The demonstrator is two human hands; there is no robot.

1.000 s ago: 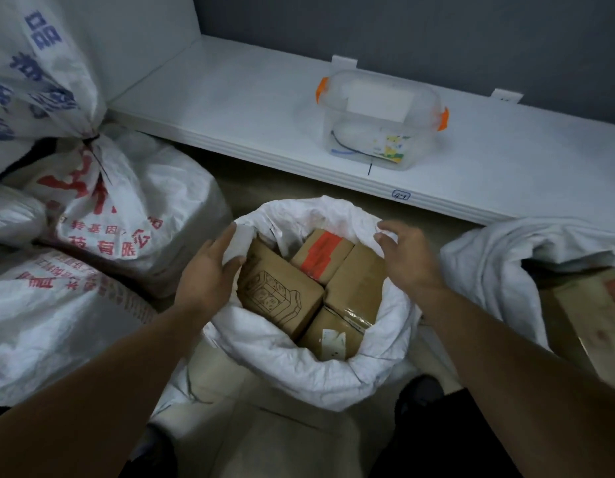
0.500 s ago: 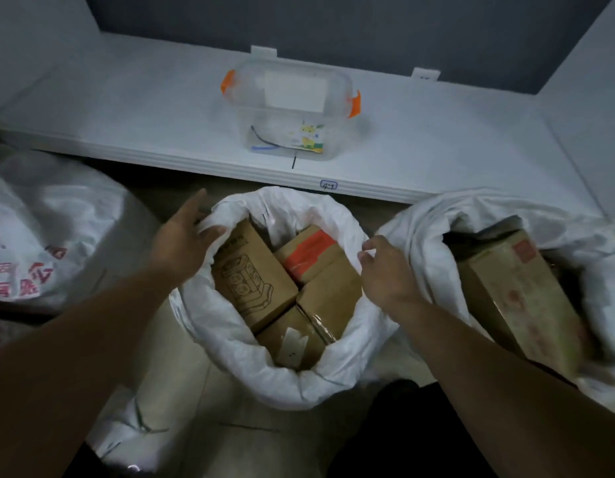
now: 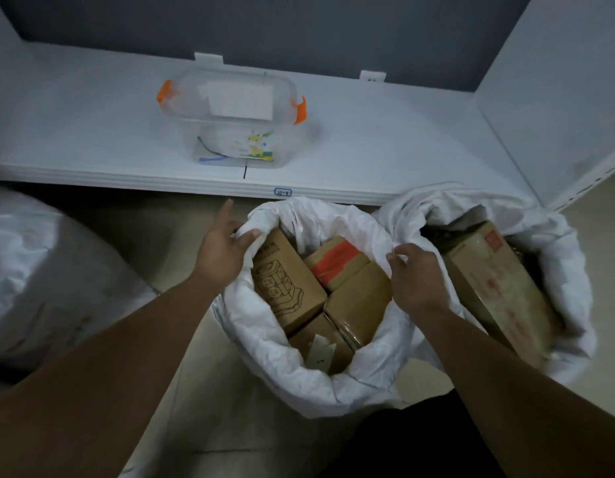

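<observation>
Both arms reach forward to the crinkled white woven sack. The left hand pinches its left rim with forefinger straight; the right hand clutches the right rim, fingers curled. Inside sit matte brown cardboard boxes.

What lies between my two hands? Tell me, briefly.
In the head view, between left hand and right hand lies the open white sack, holding a socket-printed box and a red-taped box.

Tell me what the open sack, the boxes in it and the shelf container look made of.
Sack: probably woven plastic fabric, matte white, crinkled into stiff folds.
Boxes: brown cardboard, dull finish, with a printed line drawing and taped seams.
Container: clear hard plastic, glossy, with see-through walls and orange clips.
</observation>
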